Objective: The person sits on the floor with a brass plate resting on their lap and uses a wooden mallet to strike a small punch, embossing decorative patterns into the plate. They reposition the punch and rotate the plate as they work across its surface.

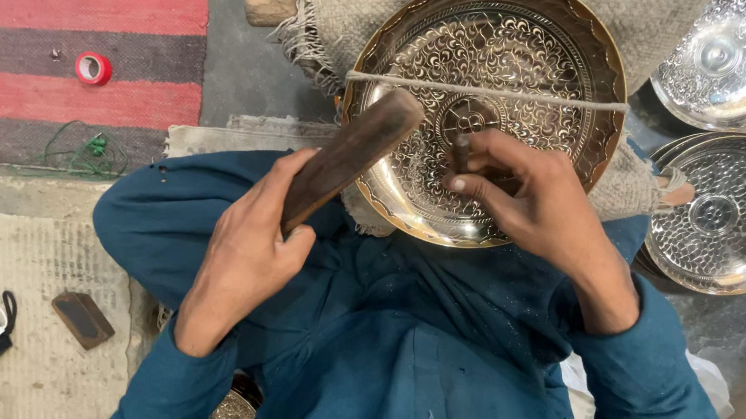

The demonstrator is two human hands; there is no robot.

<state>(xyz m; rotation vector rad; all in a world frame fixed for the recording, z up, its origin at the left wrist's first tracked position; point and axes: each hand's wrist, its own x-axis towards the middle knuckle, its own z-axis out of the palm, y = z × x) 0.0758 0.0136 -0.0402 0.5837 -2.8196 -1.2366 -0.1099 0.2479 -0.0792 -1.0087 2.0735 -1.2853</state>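
Nearby, red tape roll on striped rug

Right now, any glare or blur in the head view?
Head view: sharp overall; bright glare on the two silver plates at right and the engraved brass plate's rim; left hand's wooden mallet slightly soft; lower right corner dim.

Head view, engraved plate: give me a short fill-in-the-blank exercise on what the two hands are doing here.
1. The left hand grips a dark ______ mallet.
2. The right hand holds a small punch tool against the ______ of the engraved brass plate.
3. A pale ______ is stretched straight across the plate.
4. The roll of tape on the striped rug is ______.

Missing words: wooden; centre; string; red
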